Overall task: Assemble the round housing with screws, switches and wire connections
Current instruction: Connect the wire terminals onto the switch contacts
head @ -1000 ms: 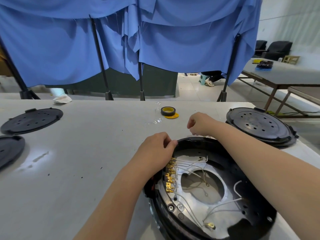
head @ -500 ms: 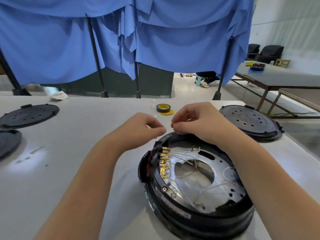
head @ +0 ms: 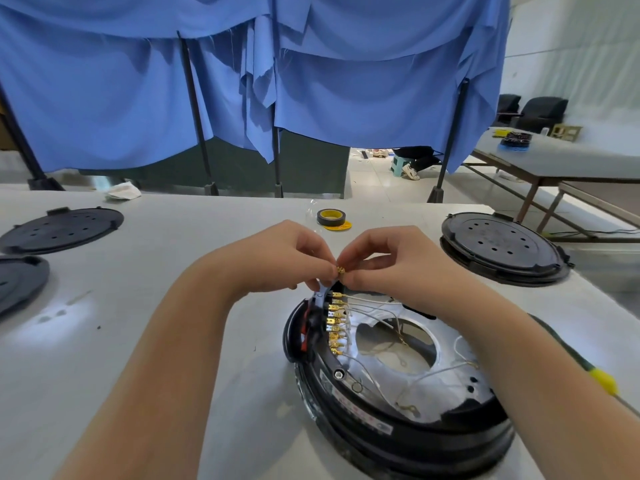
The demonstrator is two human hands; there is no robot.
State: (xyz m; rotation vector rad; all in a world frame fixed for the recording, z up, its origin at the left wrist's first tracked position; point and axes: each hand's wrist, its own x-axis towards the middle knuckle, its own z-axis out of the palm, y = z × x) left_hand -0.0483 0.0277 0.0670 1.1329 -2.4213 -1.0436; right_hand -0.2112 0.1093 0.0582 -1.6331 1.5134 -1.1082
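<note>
Pinching one brass terminal — left hand, right hand fingertips curled — directly above housing terminal row.

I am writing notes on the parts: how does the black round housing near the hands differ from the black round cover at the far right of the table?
The housing is open on top, showing a metal plate, white wires and brass terminals; the cover is closed, with only small holes. The housing lies right below both hands; the cover lies apart, untouched. The housing looks taller; the cover flatter. Both are black, round and on the table.
</note>
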